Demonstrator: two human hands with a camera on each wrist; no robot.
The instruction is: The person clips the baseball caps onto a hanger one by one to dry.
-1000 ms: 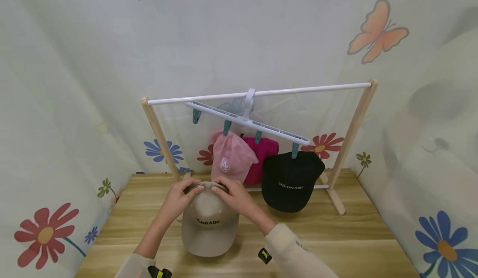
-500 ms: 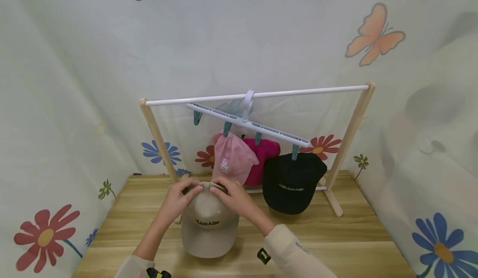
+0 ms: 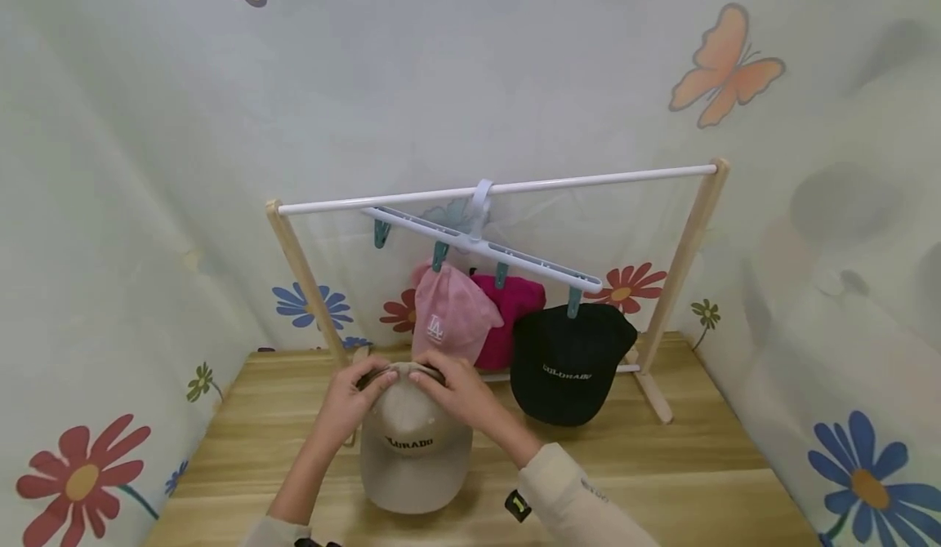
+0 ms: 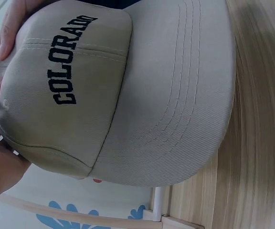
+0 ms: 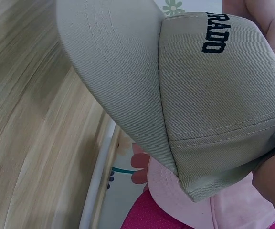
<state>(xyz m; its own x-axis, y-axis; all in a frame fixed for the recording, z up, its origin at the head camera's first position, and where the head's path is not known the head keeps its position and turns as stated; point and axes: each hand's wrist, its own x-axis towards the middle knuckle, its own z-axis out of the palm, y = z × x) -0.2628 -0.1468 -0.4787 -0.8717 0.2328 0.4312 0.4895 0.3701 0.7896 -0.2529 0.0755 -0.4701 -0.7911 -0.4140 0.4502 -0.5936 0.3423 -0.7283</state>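
Both hands hold a beige baseball cap (image 3: 416, 433) with COLORADO on its front, brim hanging down over the table. My left hand (image 3: 350, 393) pinches the back edge of the crown between thumb and fingers. On the other side my right hand (image 3: 457, 390) pinches it likewise, the two thumbs close together. In the left wrist view the cap's crown (image 4: 75, 81) and curved brim face the camera. Behind it hangs a white hanger (image 3: 478, 242) with teal clips. The leftmost clip (image 3: 381, 233) has nothing in it.
From the other clips hang a pink LA cap (image 3: 452, 314), a magenta cap (image 3: 524, 306) and a black COLORADO cap (image 3: 569, 367). The hanger hooks over the white rail (image 3: 603, 180) of a wooden-legged rack on the wood-grain table (image 3: 662, 473). A flowered cloth (image 3: 515, 82) surrounds it.
The head view has shifted slightly, so the rack sits a little farther left in it. Both hands keep the same hold on the beige cap.
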